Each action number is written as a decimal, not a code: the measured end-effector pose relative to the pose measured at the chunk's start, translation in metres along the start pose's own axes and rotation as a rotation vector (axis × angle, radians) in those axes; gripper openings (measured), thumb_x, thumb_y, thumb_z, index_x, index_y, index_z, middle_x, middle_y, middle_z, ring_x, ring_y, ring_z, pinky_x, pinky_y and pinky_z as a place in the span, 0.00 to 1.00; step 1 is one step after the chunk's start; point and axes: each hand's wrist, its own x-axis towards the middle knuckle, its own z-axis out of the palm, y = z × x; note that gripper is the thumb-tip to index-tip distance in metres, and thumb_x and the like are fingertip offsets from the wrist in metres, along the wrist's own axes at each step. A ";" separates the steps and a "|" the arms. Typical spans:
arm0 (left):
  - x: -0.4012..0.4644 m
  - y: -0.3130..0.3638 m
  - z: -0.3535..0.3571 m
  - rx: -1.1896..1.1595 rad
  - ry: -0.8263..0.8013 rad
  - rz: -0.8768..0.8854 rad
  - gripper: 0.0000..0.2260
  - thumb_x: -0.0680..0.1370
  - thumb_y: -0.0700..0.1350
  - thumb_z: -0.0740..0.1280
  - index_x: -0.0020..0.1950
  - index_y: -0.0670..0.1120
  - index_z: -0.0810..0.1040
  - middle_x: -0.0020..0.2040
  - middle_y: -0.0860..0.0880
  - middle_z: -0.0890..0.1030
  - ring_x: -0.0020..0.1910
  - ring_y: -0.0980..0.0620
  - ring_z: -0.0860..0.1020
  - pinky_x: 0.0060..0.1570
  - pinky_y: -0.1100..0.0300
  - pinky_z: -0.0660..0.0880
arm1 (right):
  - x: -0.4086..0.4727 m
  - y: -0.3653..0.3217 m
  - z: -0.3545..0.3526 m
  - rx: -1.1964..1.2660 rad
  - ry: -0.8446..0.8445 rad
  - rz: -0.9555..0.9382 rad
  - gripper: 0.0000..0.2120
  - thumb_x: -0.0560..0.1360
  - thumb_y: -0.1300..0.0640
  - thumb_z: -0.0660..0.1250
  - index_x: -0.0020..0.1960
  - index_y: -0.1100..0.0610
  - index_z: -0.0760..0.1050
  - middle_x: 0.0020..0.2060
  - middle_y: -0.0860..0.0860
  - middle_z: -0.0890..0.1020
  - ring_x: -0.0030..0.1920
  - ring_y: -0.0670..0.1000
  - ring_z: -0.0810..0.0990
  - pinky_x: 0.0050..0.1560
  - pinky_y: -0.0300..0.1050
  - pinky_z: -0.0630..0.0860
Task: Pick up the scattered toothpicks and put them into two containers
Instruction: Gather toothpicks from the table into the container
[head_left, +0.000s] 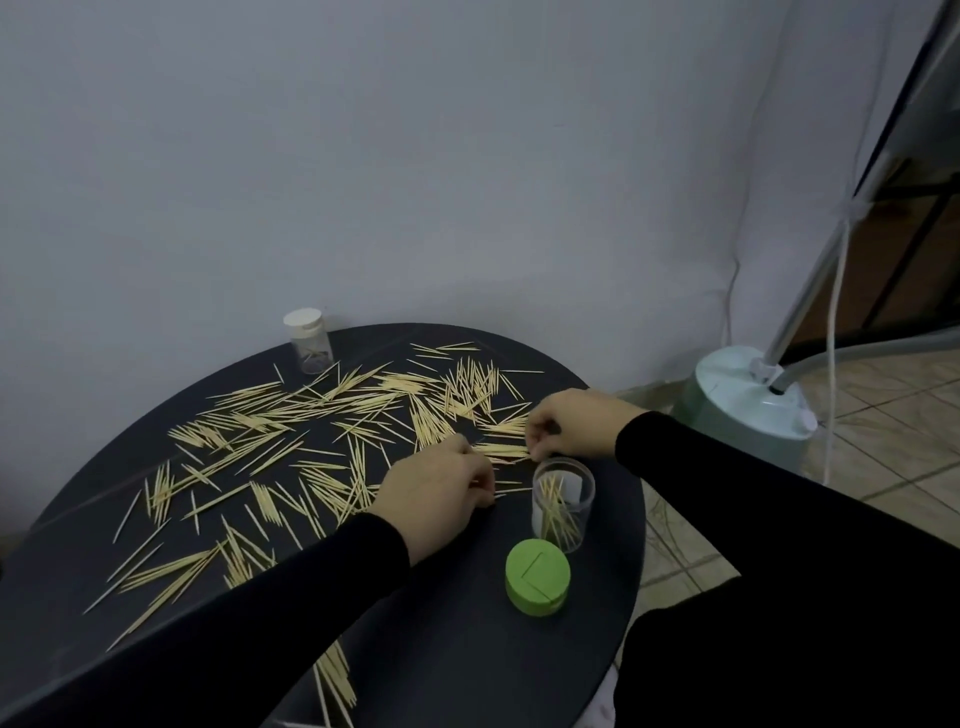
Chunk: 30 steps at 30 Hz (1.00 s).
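Dark table (441, 649), toothpicks (270, 415) pointing every way.

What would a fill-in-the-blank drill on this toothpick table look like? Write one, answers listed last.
1. The lid lying on the table near the open jar is ____ in colour.
2. The far jar by the wall has a ____ cap on it.
3. The open jar stands nearest the person's ____ hand.
4. Most toothpicks lie on the ____.

Answers: green; white; right; table
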 end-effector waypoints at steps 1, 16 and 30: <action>0.004 -0.002 0.002 0.016 0.030 0.021 0.06 0.79 0.52 0.63 0.53 0.55 0.77 0.57 0.56 0.72 0.56 0.54 0.73 0.51 0.58 0.72 | 0.004 -0.001 0.001 -0.007 0.019 -0.005 0.02 0.73 0.48 0.70 0.43 0.44 0.77 0.46 0.44 0.80 0.49 0.46 0.78 0.54 0.47 0.75; 0.030 -0.026 0.003 0.107 0.074 0.012 0.13 0.80 0.54 0.60 0.62 0.53 0.75 0.57 0.53 0.76 0.58 0.52 0.73 0.56 0.53 0.74 | 0.028 -0.013 0.005 -0.152 0.164 -0.039 0.14 0.76 0.46 0.66 0.61 0.42 0.76 0.54 0.43 0.78 0.58 0.47 0.74 0.60 0.49 0.63; 0.023 -0.022 0.001 0.118 0.140 -0.038 0.11 0.80 0.53 0.59 0.55 0.51 0.78 0.52 0.53 0.76 0.53 0.51 0.75 0.52 0.54 0.75 | 0.017 -0.013 0.002 -0.170 0.218 -0.055 0.08 0.78 0.46 0.64 0.54 0.45 0.79 0.52 0.43 0.81 0.54 0.47 0.77 0.60 0.48 0.61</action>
